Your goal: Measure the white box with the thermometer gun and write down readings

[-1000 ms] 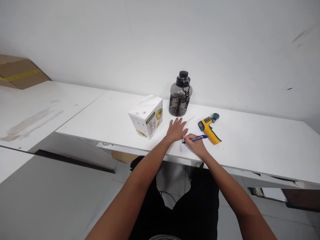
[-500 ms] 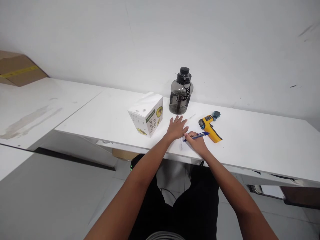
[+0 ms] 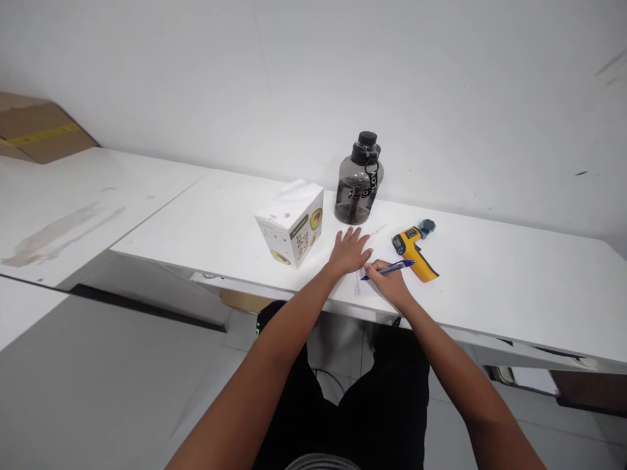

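My left hand (image 3: 349,252) lies flat with its fingers spread, pressing on a small slip of paper (image 3: 359,285) with printed or written lines. Most of the slip is hidden under my hands. Just to the right, my right hand (image 3: 386,281) is closed round a blue pen (image 3: 399,266), its tip down at the paper. A white box (image 3: 304,236) with avocado pictures stands left of my left hand. Beyond my hands is a large grey see-through water bottle (image 3: 356,189) with a black cap. A yellow infrared thermometer gun (image 3: 416,254) rests right of the pen.
A small dark blue object (image 3: 427,227) touches the thermometer gun's far end. The white table (image 3: 514,281) runs along a wall. A cardboard box (image 3: 42,130) with yellow tape sits at the far left. Dark items (image 3: 529,380) lie on a shelf below the table at right.
The view has shifted slightly, so the things on the table appear a little further right. My right hand still holds the pen at the paper, and my left hand stays flat.
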`<state>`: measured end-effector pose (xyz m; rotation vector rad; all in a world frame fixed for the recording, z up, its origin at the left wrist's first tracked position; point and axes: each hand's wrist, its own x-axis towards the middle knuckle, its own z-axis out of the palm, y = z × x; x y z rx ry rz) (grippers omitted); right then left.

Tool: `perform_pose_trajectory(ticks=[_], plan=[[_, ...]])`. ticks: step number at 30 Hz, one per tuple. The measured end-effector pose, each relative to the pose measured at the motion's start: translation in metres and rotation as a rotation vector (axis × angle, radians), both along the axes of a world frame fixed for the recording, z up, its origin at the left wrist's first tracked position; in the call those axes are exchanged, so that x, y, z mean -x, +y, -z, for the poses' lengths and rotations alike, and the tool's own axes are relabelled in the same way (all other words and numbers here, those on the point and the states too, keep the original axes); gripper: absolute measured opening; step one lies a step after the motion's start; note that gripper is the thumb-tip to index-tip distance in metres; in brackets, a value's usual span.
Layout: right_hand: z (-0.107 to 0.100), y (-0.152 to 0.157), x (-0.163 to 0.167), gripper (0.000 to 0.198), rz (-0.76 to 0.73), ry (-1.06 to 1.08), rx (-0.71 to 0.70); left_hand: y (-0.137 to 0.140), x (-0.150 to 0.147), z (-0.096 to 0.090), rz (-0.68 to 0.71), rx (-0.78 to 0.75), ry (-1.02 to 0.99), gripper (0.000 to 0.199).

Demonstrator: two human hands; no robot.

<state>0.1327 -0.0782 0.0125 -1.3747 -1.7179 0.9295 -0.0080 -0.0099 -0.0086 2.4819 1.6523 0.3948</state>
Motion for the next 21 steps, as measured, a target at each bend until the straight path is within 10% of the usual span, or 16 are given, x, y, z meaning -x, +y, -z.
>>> perform_pose_trajectory(ticks=[21], plan=[[-0.0009, -0.0013, 0.003, 0.037, 0.039, 0.021, -0.052, -0.0009, 0.0009, -0.0023, 0.007, -0.006, -0.035, 0.054]])
